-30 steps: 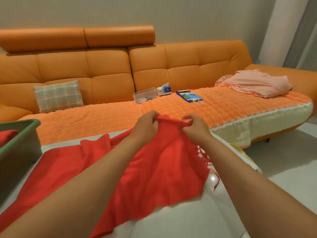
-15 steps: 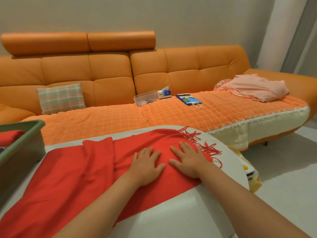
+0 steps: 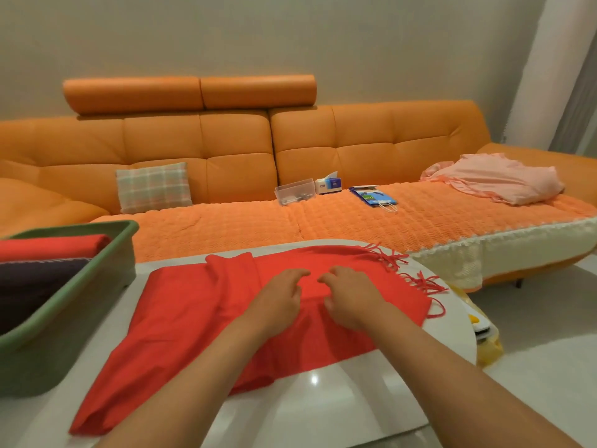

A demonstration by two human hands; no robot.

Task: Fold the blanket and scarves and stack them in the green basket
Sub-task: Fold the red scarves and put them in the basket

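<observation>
The scarf (image 3: 193,318) lies spread on the table (image 3: 323,402), the left hand (image 3: 277,300) and right hand (image 3: 353,300) side by side on it. Left of the scarf stands the basket (image 3: 80,318) with folded cloths (image 3: 48,248) in it; behind the table runs the sofa (image 3: 226,150), a cushion (image 3: 153,185) on its seat

red scarf (image 3: 193,318), green basket (image 3: 97,273), orange sofa (image 3: 226,150), pastel plaid cushion (image 3: 153,187), pink cloth (image 3: 497,179), white table (image 3: 339,399)
</observation>
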